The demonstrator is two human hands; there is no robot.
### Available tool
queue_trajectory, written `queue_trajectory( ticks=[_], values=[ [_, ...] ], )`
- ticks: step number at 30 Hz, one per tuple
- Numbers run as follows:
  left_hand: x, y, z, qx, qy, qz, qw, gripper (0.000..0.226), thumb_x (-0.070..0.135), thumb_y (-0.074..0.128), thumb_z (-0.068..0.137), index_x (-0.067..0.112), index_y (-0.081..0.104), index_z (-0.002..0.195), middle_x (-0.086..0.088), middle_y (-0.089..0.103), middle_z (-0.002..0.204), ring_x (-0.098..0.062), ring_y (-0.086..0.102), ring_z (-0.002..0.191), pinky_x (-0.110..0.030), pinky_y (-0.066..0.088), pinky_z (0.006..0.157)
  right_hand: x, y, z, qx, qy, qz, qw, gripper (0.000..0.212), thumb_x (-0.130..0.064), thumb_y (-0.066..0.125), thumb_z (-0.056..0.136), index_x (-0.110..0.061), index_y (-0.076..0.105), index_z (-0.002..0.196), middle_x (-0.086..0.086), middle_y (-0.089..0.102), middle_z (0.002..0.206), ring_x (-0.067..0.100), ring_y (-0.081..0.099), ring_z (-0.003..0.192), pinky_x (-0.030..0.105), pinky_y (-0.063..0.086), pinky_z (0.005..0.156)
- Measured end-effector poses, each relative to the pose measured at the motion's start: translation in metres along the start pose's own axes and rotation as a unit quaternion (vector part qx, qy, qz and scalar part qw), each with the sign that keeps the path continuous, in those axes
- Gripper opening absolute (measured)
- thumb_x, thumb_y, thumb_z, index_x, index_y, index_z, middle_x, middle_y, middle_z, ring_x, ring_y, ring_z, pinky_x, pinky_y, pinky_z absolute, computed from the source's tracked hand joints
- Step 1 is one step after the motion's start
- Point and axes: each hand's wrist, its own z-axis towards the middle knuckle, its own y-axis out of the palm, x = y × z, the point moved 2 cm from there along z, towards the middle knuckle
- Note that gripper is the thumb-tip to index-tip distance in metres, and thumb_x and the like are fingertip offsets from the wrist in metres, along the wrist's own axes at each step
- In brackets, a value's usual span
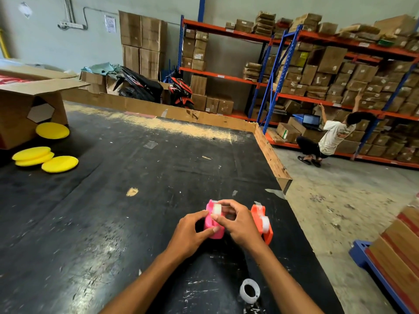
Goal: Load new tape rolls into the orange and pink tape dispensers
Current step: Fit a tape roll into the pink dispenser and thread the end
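Two dispensers (pixel 213 223), two hands (pixel 192 232)

1. I see 2 bare forearms, no sleeves in view.
2. Left hand (pixel 190 234): no glove, ring or watch.
3. Right hand (pixel 238 223): same, bare.
4. Nails short, unpainted.

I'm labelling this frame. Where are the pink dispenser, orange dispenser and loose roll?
pink dispenser (pixel 209 223): head view, left side wall.
orange dispenser (pixel 256 213): head view, front body.
loose roll (pixel 249 290): head view, near rim.
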Motion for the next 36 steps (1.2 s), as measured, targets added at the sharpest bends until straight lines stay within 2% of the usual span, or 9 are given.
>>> queue_trajectory(
  ticks=[9,14,20,25,28,31,32,34,36],
  values=[
    [-0.002,0.001,-0.003,0.005,0.007,-0.006,1.0,0.055,0.054,0.07,0.071,0.029,0.064,0.119,0.007,0.073,0.114,-0.008,0.065,0.105,-0.038,0.052,0.094,0.017,0.002,0.002,0.023,0.017,-0.051,0.998,0.032,-0.022,0.072,0.082,-0.016,0.069,0.113,0.003,0.068,0.109,0.013,0.064,0.101,0.026,0.051,0.09],
    [-0.003,0.003,-0.001,0.013,0.022,-0.01,1.0,0.049,0.049,0.072,0.072,0.037,0.058,0.117,0.008,0.073,0.111,-0.009,0.065,0.103,-0.036,0.051,0.093,0.018,0.003,0.007,0.052,0.04,-0.04,0.997,0.026,-0.022,0.072,0.082,-0.013,0.072,0.106,0.006,0.072,0.103,0.015,0.067,0.096,0.029,0.053,0.088],
    [-0.01,0.006,0.002,0.012,0.017,-0.008,1.0,0.052,0.052,0.071,0.073,0.032,0.064,0.12,0.008,0.072,0.115,-0.009,0.063,0.108,-0.034,0.049,0.096,0.018,-0.001,0.016,0.029,0.084,0.01,0.996,0.027,-0.011,0.077,0.076,-0.011,0.067,0.101,0.007,0.068,0.099,0.015,0.063,0.089,0.018,0.051,0.071],
    [-0.012,0.006,0.004,0.011,0.017,-0.015,1.0,0.053,0.052,0.073,0.071,0.041,0.055,0.12,0.006,0.071,0.118,-0.008,0.062,0.11,-0.031,0.049,0.096,0.023,0.0,0.019,0.015,0.059,-0.039,0.997,0.024,-0.016,0.082,0.07,-0.009,0.069,0.089,0.003,0.071,0.094,0.014,0.064,0.089,0.02,0.049,0.075],
    [-0.013,0.007,0.003,0.01,0.013,-0.014,1.0,0.054,0.051,0.074,0.071,0.032,0.063,0.121,0.006,0.07,0.12,-0.006,0.062,0.111,-0.031,0.049,0.098,0.021,-0.002,0.015,0.006,0.054,-0.063,0.997,0.023,-0.019,0.08,0.073,-0.012,0.068,0.092,0.001,0.069,0.096,0.011,0.062,0.089,0.021,0.049,0.075],
    [-0.01,0.005,0.003,0.011,0.014,-0.017,1.0,0.051,0.045,0.076,0.072,0.029,0.066,0.119,0.016,0.072,0.111,0.013,0.06,0.099,-0.02,0.049,0.093,0.016,-0.002,0.02,0.001,0.064,-0.066,0.996,0.021,-0.027,0.073,0.08,-0.017,0.069,0.098,-0.003,0.068,0.093,0.009,0.062,0.087,0.025,0.052,0.08],
    [-0.009,0.005,0.003,0.012,0.014,-0.019,1.0,0.049,0.042,0.077,0.072,0.028,0.067,0.117,0.025,0.07,0.103,0.021,0.058,0.092,-0.014,0.048,0.089,0.014,-0.003,0.022,0.011,0.073,-0.067,0.995,0.015,-0.032,0.07,0.083,-0.019,0.071,0.089,-0.004,0.069,0.084,0.009,0.063,0.079,0.028,0.052,0.077],
    [-0.008,0.004,0.003,0.011,0.009,-0.021,1.0,0.047,0.039,0.079,0.071,0.027,0.068,0.115,0.043,0.06,0.088,0.028,0.055,0.086,-0.007,0.045,0.084,0.011,-0.004,0.028,0.017,0.088,-0.107,0.99,0.034,-0.035,0.062,0.087,-0.017,0.063,0.058,-0.006,0.056,0.056,0.01,0.05,0.055,0.032,0.042,0.06],
    [-0.008,0.003,0.002,0.008,0.006,-0.026,1.0,0.047,0.038,0.079,0.071,0.029,0.067,0.115,0.049,0.056,0.08,0.026,0.056,0.088,-0.01,0.046,0.085,0.009,-0.003,0.03,0.008,0.109,-0.146,0.983,0.04,-0.029,0.059,0.087,-0.011,0.06,0.052,-0.001,0.047,0.048,0.012,0.04,0.049,0.031,0.033,0.054]
  ],
)
